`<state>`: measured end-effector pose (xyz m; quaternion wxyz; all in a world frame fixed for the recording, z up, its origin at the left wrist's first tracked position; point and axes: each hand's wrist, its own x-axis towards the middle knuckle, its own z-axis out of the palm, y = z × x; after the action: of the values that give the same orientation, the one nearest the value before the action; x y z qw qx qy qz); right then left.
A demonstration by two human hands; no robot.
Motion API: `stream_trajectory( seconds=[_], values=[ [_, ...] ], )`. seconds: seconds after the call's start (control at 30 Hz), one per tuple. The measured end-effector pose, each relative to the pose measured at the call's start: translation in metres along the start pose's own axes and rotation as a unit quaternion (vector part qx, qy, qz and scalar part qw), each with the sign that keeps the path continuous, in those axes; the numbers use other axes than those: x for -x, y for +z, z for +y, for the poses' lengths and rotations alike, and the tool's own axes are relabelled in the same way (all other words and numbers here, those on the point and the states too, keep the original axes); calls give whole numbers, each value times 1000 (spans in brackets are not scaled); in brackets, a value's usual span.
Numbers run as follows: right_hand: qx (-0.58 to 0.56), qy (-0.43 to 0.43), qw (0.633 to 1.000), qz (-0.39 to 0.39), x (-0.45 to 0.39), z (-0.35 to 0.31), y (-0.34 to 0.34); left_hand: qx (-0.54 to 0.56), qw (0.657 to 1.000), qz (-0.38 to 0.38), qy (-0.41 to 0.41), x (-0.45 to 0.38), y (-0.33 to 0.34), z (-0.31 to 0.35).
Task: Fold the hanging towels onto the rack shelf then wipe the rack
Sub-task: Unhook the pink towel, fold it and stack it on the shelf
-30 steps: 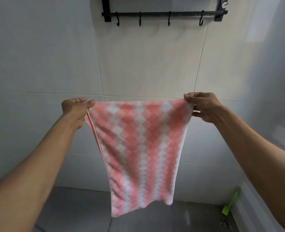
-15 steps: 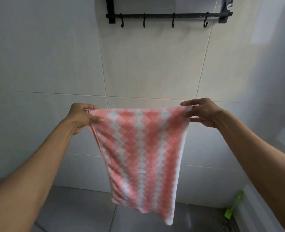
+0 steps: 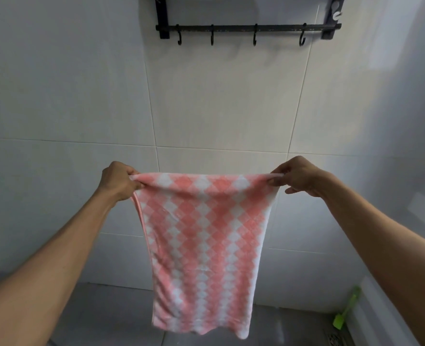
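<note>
The towel (image 3: 201, 236) is held well below the rack (image 3: 247, 28), its top edge stretched level between the left hand (image 3: 118, 180) and right hand (image 3: 296, 178), each with fingers curled and pinching one upper corner. The fabric is judged light, soft and limp, apparently already doubled, so it is best gripped at the corners. Its long axis hangs vertical, the free end pointing down, away from the rack.
</note>
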<state>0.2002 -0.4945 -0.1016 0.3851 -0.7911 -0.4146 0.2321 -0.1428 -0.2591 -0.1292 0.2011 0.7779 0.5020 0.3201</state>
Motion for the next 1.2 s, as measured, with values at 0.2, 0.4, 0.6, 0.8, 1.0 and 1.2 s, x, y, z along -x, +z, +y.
stream_trajectory(
  seconds=[0.2,0.4,0.6,0.8,1.0,1.2],
  values=[
    [-206,-92,974,-23,0,-38,-42,295,953,-42,50,-36,-52,28],
    [-220,16,969,-111,22,33,36,365,918,-95,-122,21,29,-21],
    [-266,16,961,-67,10,26,34,411,888,-92,-184,3,14,-22],
    [-194,29,957,-213,25,36,31,377,892,-210,-137,33,6,-24],
    [-368,39,918,-143,30,50,49,495,837,-171,-158,21,3,-38],
    [-308,37,942,-126,30,51,51,451,853,-158,-211,34,7,-36]
  ],
)
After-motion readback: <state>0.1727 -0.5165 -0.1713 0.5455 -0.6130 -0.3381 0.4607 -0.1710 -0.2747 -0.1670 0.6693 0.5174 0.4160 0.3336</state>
